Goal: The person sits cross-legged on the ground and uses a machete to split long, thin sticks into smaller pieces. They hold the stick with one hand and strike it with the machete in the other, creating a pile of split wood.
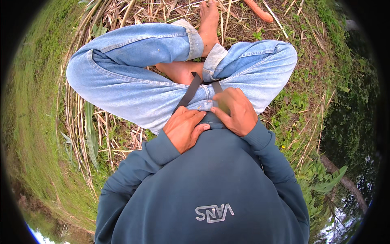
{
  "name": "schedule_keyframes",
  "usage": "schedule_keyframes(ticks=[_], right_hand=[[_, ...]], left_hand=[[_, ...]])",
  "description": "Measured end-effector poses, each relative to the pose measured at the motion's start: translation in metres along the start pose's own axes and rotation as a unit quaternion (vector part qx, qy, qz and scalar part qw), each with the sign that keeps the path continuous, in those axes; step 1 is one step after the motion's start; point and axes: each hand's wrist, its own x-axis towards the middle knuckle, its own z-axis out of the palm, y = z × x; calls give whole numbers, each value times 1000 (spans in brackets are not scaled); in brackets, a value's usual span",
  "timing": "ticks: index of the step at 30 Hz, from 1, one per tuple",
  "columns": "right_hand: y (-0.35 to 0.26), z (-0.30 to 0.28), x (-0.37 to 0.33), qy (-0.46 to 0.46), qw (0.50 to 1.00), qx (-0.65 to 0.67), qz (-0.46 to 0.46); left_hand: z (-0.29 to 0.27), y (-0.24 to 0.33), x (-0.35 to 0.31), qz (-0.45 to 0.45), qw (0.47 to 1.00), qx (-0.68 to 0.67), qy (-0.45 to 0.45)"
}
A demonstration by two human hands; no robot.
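I sit cross-legged on the ground in light blue jeans [122, 77], barefoot, wearing a dark teal sweatshirt [211, 179]. Both hands meet at my waist, over the sweatshirt hem. My left hand [185, 128] is curled with its fingertips pressed to the hem, where a dark strap [191, 91] runs down from my crossed ankles and goes under its knuckles. My right hand [235, 112] is closed over a second dark strap end [217, 86] against the jeans. What lies beneath the fingers is hidden.
Dry cane stalks and straw [87, 122] lie under and around my legs. An orange-brown elongated piece [260, 11] lies at the top. Green grass [36, 122] is on the left, weeds [300, 110] on the right, and a fallen branch [345, 181] at lower right.
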Motion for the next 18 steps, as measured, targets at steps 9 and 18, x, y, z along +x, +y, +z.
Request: schedule_keyframes(ticks=[9,18], right_hand=[[-16,-20,-25,-153,988,34,-5],[-9,-17,-18,-196,977,-54,-66]], left_hand=[[-5,-14,0,66,997,-14,-29],[1,-13,10,78,993,74,-46]])
